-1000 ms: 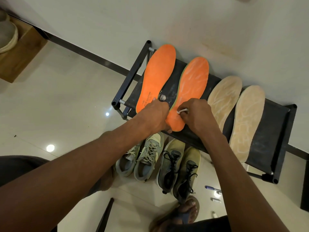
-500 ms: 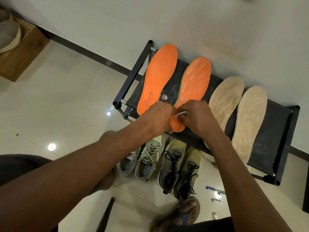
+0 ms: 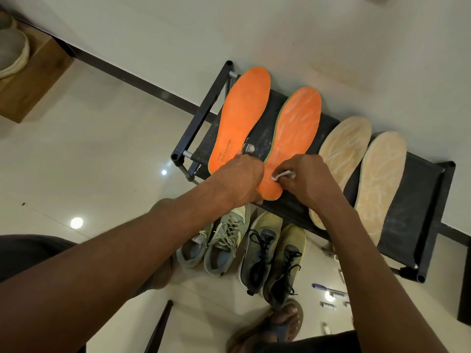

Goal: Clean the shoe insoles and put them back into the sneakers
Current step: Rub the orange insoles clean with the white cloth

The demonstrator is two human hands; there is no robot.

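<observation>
Two orange insoles lie on a black shoe rack (image 3: 420, 215): the left orange insole (image 3: 242, 115) is plain, the right orange insole (image 3: 295, 128) is streaked with white. My left hand (image 3: 242, 179) grips the heel of the right orange insole at its left edge. My right hand (image 3: 305, 179) pinches a small white swab-like thing (image 3: 281, 175) whose tip touches that heel. Two beige insoles (image 3: 344, 149) (image 3: 379, 179) lie to the right. On the floor below stand grey-green sneakers (image 3: 219, 240) and olive sneakers with black laces (image 3: 272, 256).
The rack stands against a white wall. A wooden box (image 3: 33, 80) sits at the far left. A pen (image 3: 328, 289) and small items lie on the tiled floor under the rack. My sandalled foot (image 3: 280, 324) is near the olive sneakers.
Both hands stay at the heel of the right orange insole. The white thing in my right hand has shifted slightly across the heel. The view has drifted a little.
</observation>
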